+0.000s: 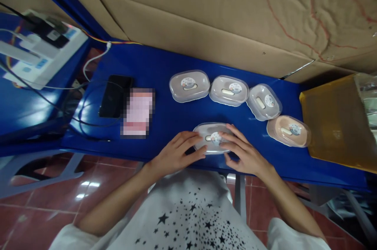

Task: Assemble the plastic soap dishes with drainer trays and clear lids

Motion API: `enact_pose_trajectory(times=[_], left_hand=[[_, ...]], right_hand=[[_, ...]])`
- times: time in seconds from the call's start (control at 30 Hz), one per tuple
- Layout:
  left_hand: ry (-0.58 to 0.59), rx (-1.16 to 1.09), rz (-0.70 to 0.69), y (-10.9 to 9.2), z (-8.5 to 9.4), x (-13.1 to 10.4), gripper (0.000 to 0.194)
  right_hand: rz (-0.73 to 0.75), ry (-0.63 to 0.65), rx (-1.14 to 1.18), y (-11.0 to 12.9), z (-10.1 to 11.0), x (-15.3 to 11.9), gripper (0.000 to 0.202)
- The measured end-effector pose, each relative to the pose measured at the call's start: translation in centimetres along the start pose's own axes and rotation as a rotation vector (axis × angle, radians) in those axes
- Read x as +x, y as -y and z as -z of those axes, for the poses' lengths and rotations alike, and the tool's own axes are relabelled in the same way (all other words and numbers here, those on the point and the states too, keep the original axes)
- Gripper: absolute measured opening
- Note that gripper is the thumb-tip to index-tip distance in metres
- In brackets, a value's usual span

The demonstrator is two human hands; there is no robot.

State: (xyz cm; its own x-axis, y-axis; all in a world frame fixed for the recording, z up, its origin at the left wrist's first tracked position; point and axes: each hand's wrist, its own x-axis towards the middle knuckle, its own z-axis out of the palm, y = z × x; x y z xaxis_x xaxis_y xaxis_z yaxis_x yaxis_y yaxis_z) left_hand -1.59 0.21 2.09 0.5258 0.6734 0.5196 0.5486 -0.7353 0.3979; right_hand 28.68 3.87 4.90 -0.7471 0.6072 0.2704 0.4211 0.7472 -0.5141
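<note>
A pale soap box (212, 148) with a clear lid and a round printed label lies flat on the blue table, close to its front edge. Around its left end is my left hand (179, 151), fingers on the lid and thumb along the near side. My right hand (244, 152) grips the right end, one finger at the far rim and the thumb low at the near side. Parts of the label and both ends are hidden by my fingers. Behind stand similar soap boxes: a left one (179, 92), a middle one (218, 85) and a tilted right one (259, 114).
A peach-coloured soap box (278, 124) sits at the right beside a yellow-brown taped carton (332, 120). A black device (112, 97) and a blurred-out phone-like rectangle (138, 112) lie left, among cables. A power strip (59, 61) is farther left. Cardboard (206, 18) walls the back.
</note>
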Motion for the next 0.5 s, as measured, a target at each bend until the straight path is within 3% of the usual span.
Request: enact_pose_trajectory(times=[0.17,0.33,0.5], left_hand=[[0.026,-0.138,0.112,0.4,-0.5,0.0,0.053],[0.071,-0.089,0.037,0.3,-0.2,0.3,0.038],[0.049,-0.102,0.079,0.4,-0.3,0.2,0.039]], right_hand=[[-0.017,-0.029,0.153,-0.3,0.4,0.0,0.036],[-0.037,-0.011,0.113,-0.9,0.7,0.3,0.038],[-0.027,0.031,0.058,-1.1,0.4,0.2,0.048]])
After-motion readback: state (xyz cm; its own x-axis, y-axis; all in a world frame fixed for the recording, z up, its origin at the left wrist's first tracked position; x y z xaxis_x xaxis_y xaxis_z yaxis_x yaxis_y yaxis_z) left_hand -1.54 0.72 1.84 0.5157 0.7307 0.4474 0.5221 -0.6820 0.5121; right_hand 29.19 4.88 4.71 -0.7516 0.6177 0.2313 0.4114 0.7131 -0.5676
